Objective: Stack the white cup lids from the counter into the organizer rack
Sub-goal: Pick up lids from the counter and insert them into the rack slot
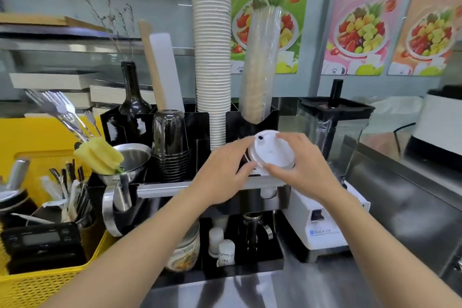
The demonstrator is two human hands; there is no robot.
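White plastic cup lids [271, 151], tilted toward the camera, are gripped between both hands: the left hand [220, 170] pinches the left edge, the right hand [303, 165] the right. They are held over the black organizer rack [251, 117], just beside a tall paper cup stack [212, 57].

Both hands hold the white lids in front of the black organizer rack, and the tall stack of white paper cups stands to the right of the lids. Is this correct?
Not quite. In the head view, both hands (left hand, right hand) do hold the white lids before the black organizer rack, but the paper cup stack stands to their left.
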